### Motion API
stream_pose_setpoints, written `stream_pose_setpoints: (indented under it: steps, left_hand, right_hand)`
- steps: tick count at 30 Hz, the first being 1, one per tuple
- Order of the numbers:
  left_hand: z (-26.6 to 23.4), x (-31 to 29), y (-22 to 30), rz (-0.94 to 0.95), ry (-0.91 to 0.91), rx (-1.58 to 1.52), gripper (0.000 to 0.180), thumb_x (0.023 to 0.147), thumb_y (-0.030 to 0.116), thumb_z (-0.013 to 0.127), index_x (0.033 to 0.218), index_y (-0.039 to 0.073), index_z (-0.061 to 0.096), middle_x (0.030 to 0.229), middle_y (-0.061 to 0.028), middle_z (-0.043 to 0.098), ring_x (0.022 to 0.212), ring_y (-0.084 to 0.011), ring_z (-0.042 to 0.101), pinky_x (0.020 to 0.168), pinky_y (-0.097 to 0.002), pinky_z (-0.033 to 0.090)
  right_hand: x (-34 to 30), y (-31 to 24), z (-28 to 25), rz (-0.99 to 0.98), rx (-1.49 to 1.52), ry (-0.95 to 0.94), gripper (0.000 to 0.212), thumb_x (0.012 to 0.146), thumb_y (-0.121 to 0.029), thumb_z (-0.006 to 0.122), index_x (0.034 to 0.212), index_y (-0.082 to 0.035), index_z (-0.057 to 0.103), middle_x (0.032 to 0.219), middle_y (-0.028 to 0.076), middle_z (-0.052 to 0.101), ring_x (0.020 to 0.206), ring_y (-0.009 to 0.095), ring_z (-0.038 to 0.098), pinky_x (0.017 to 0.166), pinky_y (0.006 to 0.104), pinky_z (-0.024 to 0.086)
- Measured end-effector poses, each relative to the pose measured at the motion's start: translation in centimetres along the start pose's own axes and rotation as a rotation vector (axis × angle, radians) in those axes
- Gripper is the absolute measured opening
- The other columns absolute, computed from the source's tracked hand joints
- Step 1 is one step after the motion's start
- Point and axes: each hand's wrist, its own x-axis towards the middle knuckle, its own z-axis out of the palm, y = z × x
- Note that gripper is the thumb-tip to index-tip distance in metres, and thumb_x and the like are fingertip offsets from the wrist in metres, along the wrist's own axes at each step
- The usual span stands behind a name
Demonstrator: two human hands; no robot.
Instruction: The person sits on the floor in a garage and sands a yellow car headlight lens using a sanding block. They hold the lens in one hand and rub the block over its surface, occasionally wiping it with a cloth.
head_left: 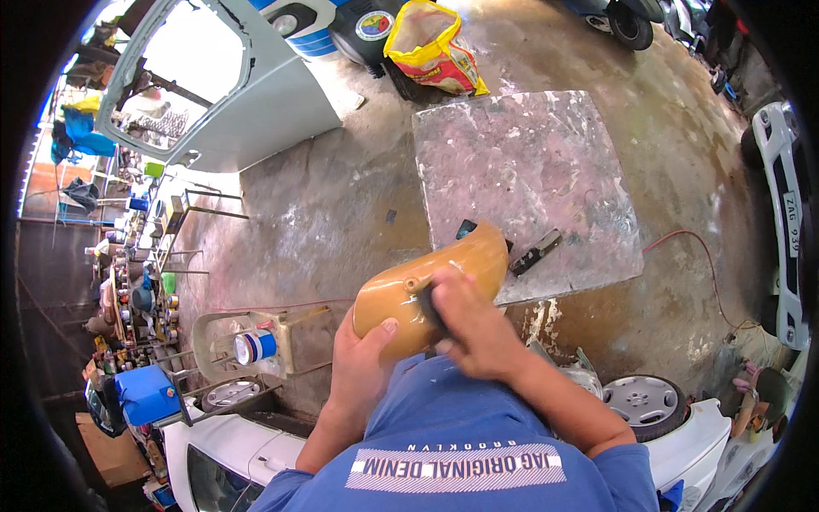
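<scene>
A glossy tan curved panel, shaped like a motorcycle fender, is held at a tilt in front of my chest. My left hand grips its lower left end, with the thumb on the outer face and the fingers hidden underneath. In my right hand is a dark flat pad, pressed against the panel near a small round hole. Just beyond the panel, a black tool lies on a paint-spattered pinkish board. A small dark item shows partly behind the panel's far edge.
A grey car door stands at the far left, near an open yellow-and-red bag. To the left, a paint can sits on a plastic chair. A thin red hose crosses the right floor. White bumper at right.
</scene>
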Motion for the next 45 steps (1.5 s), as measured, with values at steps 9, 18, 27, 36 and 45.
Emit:
stream_pose_setpoints:
  steps: [9, 18, 27, 36, 45]
  left_hand:
    - [-0.7, 0.6, 0.1, -0.008, -0.019, 0.061, 0.049, 0.091, 0.001, 0.058, 0.138, -0.006, 0.048, 0.13, -0.0164, 0.061, 0.118, -0.0245, 0.061, 0.102, -0.0385, 0.048]
    - [-0.9, 0.6, -0.5, -0.095, -0.213, -0.019, 0.05, 0.093, 0.003, 0.059, 0.141, 0.0, 0.047, 0.139, -0.0135, 0.055, 0.126, -0.0236, 0.057, 0.104, -0.0378, 0.048]
    - [-2.5, -0.2, -1.8, 0.34, -0.328, 0.587, 0.05, 0.095, 0.005, 0.063, 0.142, -0.001, 0.046, 0.141, -0.0141, 0.053, 0.131, -0.0226, 0.052, 0.106, -0.0389, 0.045]
    - [-3.0, -0.8, -3.1, 0.561, -0.376, 0.629, 0.052, 0.096, 0.003, 0.059, 0.145, -0.001, 0.043, 0.144, -0.016, 0.052, 0.132, -0.0268, 0.052, 0.108, -0.0392, 0.043]
    - [-2.8, -1.3, -2.5, -0.051, -0.234, 0.283, 0.047, 0.099, 0.008, 0.06, 0.143, 0.0, 0.045, 0.136, -0.0117, 0.058, 0.126, -0.0207, 0.056, 0.106, -0.0353, 0.045]
  right_hand:
    - [-0.6, -0.5, -1.5, -0.136, 0.084, -0.029, 0.067, 0.102, -0.034, 0.047, 0.155, 0.001, 0.027, 0.161, 0.023, 0.029, 0.151, 0.038, 0.026, 0.123, 0.0514, 0.017]
    - [1.9, -2.2, -3.2, -0.235, 0.18, -0.149, 0.067, 0.103, -0.038, 0.044, 0.155, 0.001, 0.029, 0.162, 0.023, 0.027, 0.151, 0.038, 0.025, 0.124, 0.0512, 0.016]
    - [5.1, -5.2, -2.0, -0.387, 0.014, -0.214, 0.071, 0.103, -0.045, 0.042, 0.153, 0.004, 0.03, 0.16, 0.024, 0.029, 0.15, 0.039, 0.027, 0.124, 0.0516, 0.017]
    - [5.9, -6.0, -1.6, -0.353, 0.012, -0.222, 0.071, 0.102, -0.044, 0.044, 0.152, 0.005, 0.031, 0.159, 0.027, 0.03, 0.15, 0.04, 0.027, 0.123, 0.0523, 0.017]
    - [4.4, -5.5, -1.8, -0.243, -0.025, -0.166, 0.072, 0.102, -0.043, 0.045, 0.151, 0.007, 0.03, 0.158, 0.03, 0.03, 0.149, 0.043, 0.027, 0.123, 0.0534, 0.016]
